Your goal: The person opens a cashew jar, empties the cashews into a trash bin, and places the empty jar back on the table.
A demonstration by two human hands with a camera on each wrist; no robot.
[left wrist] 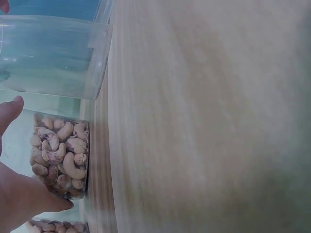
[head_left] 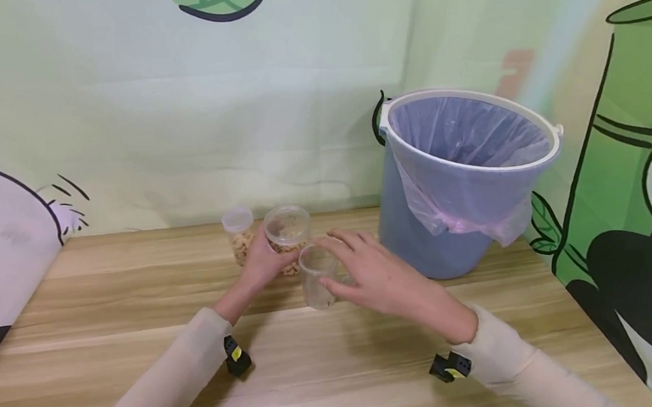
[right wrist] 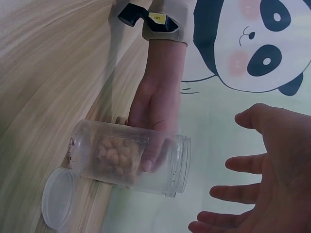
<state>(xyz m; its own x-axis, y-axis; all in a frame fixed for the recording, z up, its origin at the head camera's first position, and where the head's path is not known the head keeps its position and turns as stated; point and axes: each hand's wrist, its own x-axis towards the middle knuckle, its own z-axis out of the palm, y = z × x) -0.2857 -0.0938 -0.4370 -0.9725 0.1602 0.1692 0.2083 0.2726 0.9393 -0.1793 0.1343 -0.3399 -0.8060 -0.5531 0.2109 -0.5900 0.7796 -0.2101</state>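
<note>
My left hand (head_left: pixel 262 256) grips a clear plastic jar of cashews (left wrist: pixel 62 155), with the thumb on its near side. The jar's rim (head_left: pixel 287 224) shows no lid. Directly in front of it stands an empty clear plastic jar (head_left: pixel 318 277), upright and uncovered. My right hand (head_left: pixel 380 276) hovers at the right of the empty jar, fingers spread; in the right wrist view its fingertips (right wrist: pixel 221 191) are apart from the jar. A translucent lid (right wrist: pixel 58 198) lies on the table beside the empty jar. At the left, a second cashew jar (head_left: pixel 240 236) has its white lid on.
A blue-grey bucket (head_left: pixel 427 221) with a white rim and a thin plastic liner stands at the back right of the wooden table (head_left: pixel 294 385). Behind the table hangs a printed backdrop (head_left: pixel 181 112) with pandas and bamboo.
</note>
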